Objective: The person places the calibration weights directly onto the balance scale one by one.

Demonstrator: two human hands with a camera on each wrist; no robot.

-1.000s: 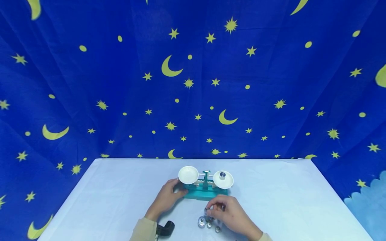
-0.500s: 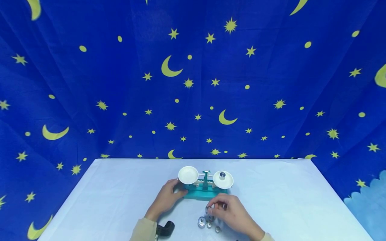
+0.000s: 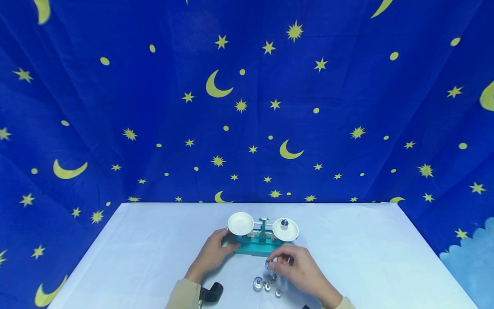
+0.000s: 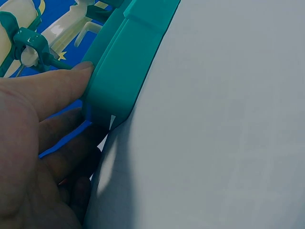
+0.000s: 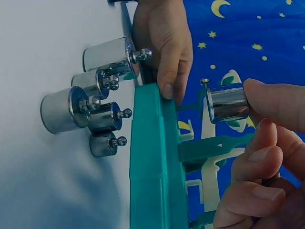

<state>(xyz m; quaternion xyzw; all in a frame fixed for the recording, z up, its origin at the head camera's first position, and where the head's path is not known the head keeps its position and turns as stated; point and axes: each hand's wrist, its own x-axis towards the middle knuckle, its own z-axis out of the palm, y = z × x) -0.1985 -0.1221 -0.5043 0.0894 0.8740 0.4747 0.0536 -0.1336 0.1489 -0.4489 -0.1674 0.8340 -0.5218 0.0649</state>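
Observation:
A green balance scale (image 3: pixel 256 247) with two white pans stands on the table. My left hand (image 3: pixel 212 254) grips the left end of its base, thumb on the green base (image 4: pixel 121 71) and fingers bent around the end. One metal weight (image 3: pixel 284 224) sits in the right pan (image 3: pixel 292 234); the left pan (image 3: pixel 241 224) holds nothing. In front of the base, my right hand (image 3: pixel 299 267) pinches a shiny cylindrical weight (image 5: pixel 228 102) between thumb and fingers, raised off the table. Several knobbed weights (image 5: pixel 62 112) of different sizes stand close below that hand.
A black curved object (image 3: pixel 212 293) lies by the left sleeve (image 3: pixel 183 294). The white table (image 3: pixel 359 257) ends at a blue curtain (image 3: pixel 254 120) with yellow stars and moons. A light blue scalloped cloth (image 3: pixel 472 253) hangs at the right.
My right hand has lifted the pinched weight from among the others and moved slightly up toward the scale. My left hand stays on the base.

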